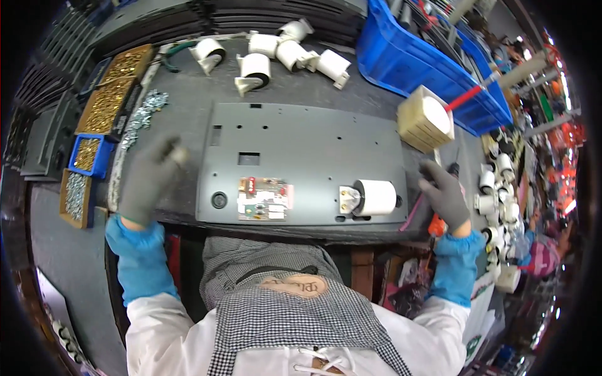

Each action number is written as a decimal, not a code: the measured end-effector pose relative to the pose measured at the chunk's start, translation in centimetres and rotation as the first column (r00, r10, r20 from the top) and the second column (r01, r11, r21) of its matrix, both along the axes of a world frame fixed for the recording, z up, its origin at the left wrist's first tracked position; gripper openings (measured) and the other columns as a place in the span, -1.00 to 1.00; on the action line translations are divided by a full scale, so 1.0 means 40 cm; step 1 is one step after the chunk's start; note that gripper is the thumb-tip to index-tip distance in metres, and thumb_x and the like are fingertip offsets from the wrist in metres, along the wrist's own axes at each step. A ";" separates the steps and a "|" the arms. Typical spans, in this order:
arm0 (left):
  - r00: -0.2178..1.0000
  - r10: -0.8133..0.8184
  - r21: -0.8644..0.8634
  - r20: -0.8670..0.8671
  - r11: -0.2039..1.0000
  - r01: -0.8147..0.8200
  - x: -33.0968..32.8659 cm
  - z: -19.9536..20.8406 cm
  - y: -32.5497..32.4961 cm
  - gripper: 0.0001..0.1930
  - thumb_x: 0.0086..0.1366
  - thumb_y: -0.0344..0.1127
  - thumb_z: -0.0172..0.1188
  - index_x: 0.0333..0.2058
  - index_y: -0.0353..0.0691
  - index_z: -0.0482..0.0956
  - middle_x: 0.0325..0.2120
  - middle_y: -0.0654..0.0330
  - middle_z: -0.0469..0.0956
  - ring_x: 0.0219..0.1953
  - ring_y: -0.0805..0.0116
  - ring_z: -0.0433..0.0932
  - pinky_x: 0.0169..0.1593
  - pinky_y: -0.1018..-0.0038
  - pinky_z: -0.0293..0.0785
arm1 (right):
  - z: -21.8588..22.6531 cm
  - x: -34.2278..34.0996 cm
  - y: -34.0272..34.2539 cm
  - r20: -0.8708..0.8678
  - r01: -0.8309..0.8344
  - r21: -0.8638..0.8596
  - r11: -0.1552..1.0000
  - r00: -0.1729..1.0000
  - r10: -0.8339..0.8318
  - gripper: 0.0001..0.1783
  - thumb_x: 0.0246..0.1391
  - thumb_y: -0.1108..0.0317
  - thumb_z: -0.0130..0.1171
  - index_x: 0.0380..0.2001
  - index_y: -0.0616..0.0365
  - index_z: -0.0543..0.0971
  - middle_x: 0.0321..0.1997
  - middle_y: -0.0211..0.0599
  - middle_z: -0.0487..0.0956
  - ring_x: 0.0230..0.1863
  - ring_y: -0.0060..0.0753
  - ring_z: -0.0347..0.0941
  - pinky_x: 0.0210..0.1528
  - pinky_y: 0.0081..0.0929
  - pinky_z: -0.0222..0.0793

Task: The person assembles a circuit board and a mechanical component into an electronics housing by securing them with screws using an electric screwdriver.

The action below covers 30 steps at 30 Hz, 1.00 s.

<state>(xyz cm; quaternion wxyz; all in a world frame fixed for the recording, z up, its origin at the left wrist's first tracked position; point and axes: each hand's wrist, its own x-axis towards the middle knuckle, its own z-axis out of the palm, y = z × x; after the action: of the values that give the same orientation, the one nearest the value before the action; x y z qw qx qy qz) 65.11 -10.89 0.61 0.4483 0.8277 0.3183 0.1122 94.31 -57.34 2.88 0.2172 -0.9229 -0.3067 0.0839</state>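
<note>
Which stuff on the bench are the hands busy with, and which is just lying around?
In use:
- grey metal plate
- white caster on the plate
- left hand, holding something small
- right hand, by a red-handled tool

Lying about:
- spare white casters
- trays of brass screws
- loose silver screws
- blue bin
- mallet

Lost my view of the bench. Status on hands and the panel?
Left hand raised beside grey panel, something small at fingertips. Right hand on a red-handled tool. One white caster on panel.
</note>
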 end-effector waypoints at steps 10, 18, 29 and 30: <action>0.975 0.017 -0.149 0.222 0.989 0.016 -0.046 -0.096 -0.053 -0.48 0.30 -0.22 0.19 0.17 -0.40 0.47 -0.11 -0.06 0.64 -0.06 0.24 0.59 0.04 0.37 0.49 | -0.047 -0.009 0.140 -0.800 0.463 0.429 0.775 0.593 0.089 -0.49 0.13 0.35 0.21 0.15 0.30 0.48 0.10 -0.06 0.58 0.05 -0.21 0.56 0.03 -0.29 0.54; 0.696 0.560 -0.859 0.449 0.485 0.164 -0.116 -0.098 0.083 -0.38 0.46 0.17 0.00 0.14 -0.32 0.49 -0.06 0.10 0.62 -0.06 0.36 0.53 0.07 0.39 0.43 | 0.011 -0.129 0.071 -0.702 0.316 0.583 0.748 0.660 0.268 -0.32 0.27 -0.05 0.07 0.28 0.22 0.38 0.18 -0.12 0.52 0.20 -0.21 0.47 0.24 -0.21 0.45; 0.460 0.023 -0.328 0.888 0.732 0.597 -0.326 -0.101 -0.394 0.10 0.19 0.06 0.42 0.45 -0.25 -0.13 0.38 0.02 0.17 0.44 0.24 0.07 0.41 0.20 0.13 | 0.042 -0.482 0.416 -0.573 0.247 0.817 0.522 0.235 0.785 -0.35 0.28 -0.01 0.09 0.26 0.23 0.38 0.25 -0.12 0.49 0.22 -0.22 0.45 0.28 -0.17 0.40; 0.359 0.071 -0.275 0.930 0.784 0.556 -0.316 -0.061 -0.409 0.08 0.15 0.03 0.47 0.43 -0.26 -0.04 0.32 0.05 0.25 0.39 0.26 0.16 0.35 0.24 0.22 | 0.063 -0.553 0.478 -0.556 0.116 0.830 0.545 0.240 0.796 -0.38 0.31 0.02 0.06 0.26 0.23 0.37 0.25 -0.14 0.49 0.22 -0.24 0.45 0.29 -0.17 0.39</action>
<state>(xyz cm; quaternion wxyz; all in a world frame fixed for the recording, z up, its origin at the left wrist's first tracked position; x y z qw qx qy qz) 52.45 -27.27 -1.83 0.7759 0.4987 -0.0956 0.3744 72.21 -38.22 5.41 0.6719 -0.4107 -0.3510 0.5067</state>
